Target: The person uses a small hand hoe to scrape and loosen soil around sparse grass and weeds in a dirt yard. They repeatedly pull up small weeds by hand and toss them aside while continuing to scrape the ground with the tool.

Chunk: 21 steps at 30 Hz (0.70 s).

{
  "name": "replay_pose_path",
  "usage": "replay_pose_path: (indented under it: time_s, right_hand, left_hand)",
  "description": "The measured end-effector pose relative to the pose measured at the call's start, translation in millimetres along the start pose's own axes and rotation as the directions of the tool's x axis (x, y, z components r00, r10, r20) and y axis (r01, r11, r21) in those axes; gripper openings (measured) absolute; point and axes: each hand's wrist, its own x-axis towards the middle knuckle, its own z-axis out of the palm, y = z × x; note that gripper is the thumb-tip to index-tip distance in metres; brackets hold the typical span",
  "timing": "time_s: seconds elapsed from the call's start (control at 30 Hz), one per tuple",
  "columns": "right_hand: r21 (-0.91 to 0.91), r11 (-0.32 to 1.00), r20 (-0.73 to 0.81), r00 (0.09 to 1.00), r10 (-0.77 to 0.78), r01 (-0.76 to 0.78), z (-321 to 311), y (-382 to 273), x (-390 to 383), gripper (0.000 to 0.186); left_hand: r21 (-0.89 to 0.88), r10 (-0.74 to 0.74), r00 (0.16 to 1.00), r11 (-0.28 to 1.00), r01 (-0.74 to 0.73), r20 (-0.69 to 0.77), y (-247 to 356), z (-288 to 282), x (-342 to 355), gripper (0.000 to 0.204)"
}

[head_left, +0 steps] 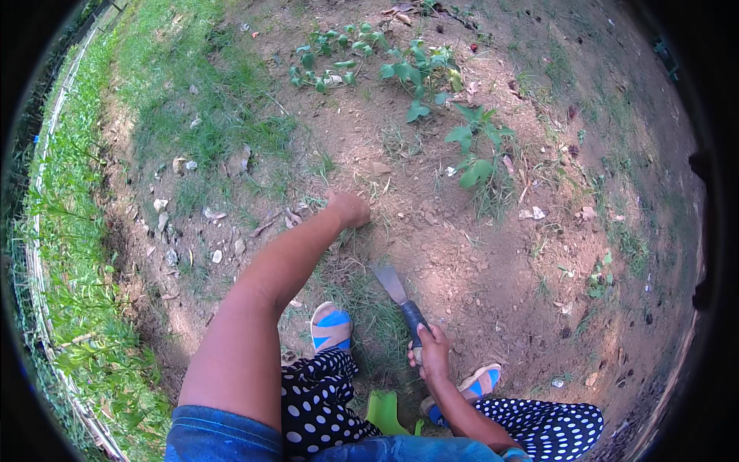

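My left hand (350, 209) reaches forward, low over the bare soil (431, 231). It looks like a fist; its fingers curl down out of sight, and whatever they may hold is hidden. Dry grass bits and small stones lie around it. Closer to me, my right hand (433, 353) is wrapped round the dark handle of a flat-bladed scraper (394, 288). The scraper's grey metal blade widens toward its tip and points forward and left, over a patch of short grass (362, 304).
Leafy green plants (416, 73) grow ahead, with another plant (479, 146) nearer. Grass (200, 100) covers the far left, beside a green border (69, 254). My sandalled left foot (332, 326) and right foot (483, 380) flank a bright green plastic object (385, 412).
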Motion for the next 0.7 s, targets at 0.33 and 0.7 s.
replay_pose_path:
  time_s: [0.33, 0.7]
  right_hand:
    - [0.105, 0.989, 0.031, 0.994, 0.103, -0.106, -67, -59, -40, 0.026]
    - [-0.068, 0.995, -0.104, 0.991, -0.082, 0.075, 19, 24, -10, 0.027]
  left_hand:
    - [-0.123, -0.014, 0.997, 0.992, 0.023, 0.073, 4, 27, -11, 0.043]
    - [-0.149, -0.209, 0.978, 0.967, 0.208, 0.012, 27, 66, 2, 0.050]
